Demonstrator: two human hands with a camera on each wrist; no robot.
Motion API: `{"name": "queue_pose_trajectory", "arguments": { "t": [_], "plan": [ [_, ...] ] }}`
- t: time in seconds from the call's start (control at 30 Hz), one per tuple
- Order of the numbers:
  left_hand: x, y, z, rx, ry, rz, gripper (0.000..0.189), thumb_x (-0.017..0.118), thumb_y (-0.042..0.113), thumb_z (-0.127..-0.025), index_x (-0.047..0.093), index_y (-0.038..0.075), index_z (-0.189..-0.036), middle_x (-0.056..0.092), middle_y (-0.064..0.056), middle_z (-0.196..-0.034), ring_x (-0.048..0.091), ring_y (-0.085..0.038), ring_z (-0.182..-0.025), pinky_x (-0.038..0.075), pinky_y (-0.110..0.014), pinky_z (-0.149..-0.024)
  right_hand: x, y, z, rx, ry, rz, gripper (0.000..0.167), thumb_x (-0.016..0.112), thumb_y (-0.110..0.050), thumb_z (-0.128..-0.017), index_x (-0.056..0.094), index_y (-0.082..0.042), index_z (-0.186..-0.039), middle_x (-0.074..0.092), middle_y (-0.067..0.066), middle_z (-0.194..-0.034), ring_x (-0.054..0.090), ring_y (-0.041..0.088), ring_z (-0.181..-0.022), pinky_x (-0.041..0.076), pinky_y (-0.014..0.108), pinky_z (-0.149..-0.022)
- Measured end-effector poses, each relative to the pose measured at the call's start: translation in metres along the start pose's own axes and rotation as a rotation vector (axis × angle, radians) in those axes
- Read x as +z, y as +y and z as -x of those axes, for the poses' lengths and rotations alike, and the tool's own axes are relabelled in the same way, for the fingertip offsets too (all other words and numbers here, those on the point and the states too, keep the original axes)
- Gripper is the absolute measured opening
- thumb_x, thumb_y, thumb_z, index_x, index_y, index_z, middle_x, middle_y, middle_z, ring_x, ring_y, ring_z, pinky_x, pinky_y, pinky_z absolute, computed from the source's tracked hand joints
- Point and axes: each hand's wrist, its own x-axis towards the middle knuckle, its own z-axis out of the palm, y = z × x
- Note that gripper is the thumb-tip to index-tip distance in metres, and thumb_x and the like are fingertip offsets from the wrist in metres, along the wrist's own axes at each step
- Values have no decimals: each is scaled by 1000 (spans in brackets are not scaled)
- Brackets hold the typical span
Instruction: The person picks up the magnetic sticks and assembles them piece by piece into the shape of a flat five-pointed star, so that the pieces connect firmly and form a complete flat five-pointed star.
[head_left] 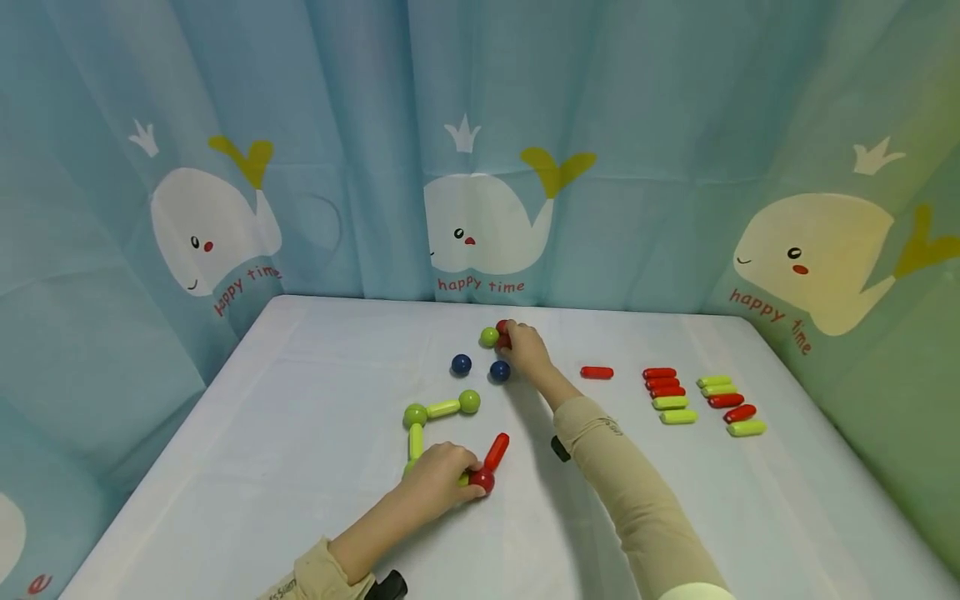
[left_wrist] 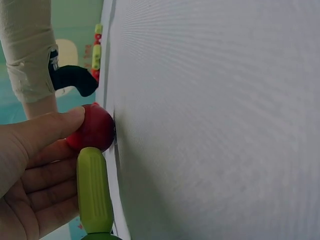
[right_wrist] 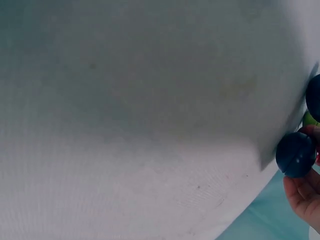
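My left hand grips a red ball between thumb and fingers, low over the table. A red stick angles up from that ball, and a ribbed green stick joins its other side. Behind the hand the chain runs on through an upright green stick, a green ball, another green stick and an end green ball. At the back, my right hand pinches a red ball, partly covered by its fingers. Another red ball and a green ball lie beside it.
Two blue balls, one left and one right, sit just in front of the right hand. A single red stick lies to its right. Farther right, red and green sticks lie in two columns. A curtain hangs behind the table.
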Motion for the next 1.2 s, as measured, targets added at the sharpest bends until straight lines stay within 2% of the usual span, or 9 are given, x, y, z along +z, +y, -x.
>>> {"name": "queue_pose_trajectory", "arguments": {
  "t": [0.2,0.33,0.6,0.87,1.03,1.2],
  "plan": [
    [0,-1,-2,6,7,-1,23,79,23,-74,74,6,-89,71,2,-79,54,-7,-70,45,-22,-67,-9,-2,3,-10,22,-23,26,67,-8,-86,56,5,-106,65,22,-103,62,31,-94,51,40,-86],
    [0,0,-3,3,7,1,23,79,22,-75,74,5,-89,71,1,-79,54,-7,-71,46,-21,-67,-15,-1,3,-22,50,-23,28,67,-8,-86,56,5,-107,65,22,-101,62,30,-90,51,39,-82],
    [-1,2,-4,-1,0,-10,22,79,23,-75,74,6,-88,70,2,-78,51,-5,-68,45,-20,-65,-27,2,10,-38,83,-117,29,65,-9,-88,56,6,-111,64,20,-94,57,26,-81,49,37,-75],
    [-2,3,-4,-20,-13,-6,21,78,22,-76,74,6,-89,70,2,-79,52,-6,-69,46,-22,-67,-31,-2,24,-50,41,-163,32,65,-15,-89,55,3,-113,65,18,-101,59,27,-90,51,38,-82],
    [-2,2,-2,-12,-18,-11,21,78,23,-76,74,6,-87,69,3,-76,52,-5,-68,45,-21,-66,-30,-3,39,-85,13,-194,29,67,-15,-87,58,1,-109,65,15,-92,57,21,-80,51,33,-72],
    [-1,1,-1,-4,-11,-4,19,78,23,-76,73,6,-84,68,4,-74,51,-4,-67,44,-21,-65,-33,-3,56,-144,-8,-244,27,68,-13,-85,60,1,-106,63,12,-85,55,21,-78,49,32,-71]
  ]
}}
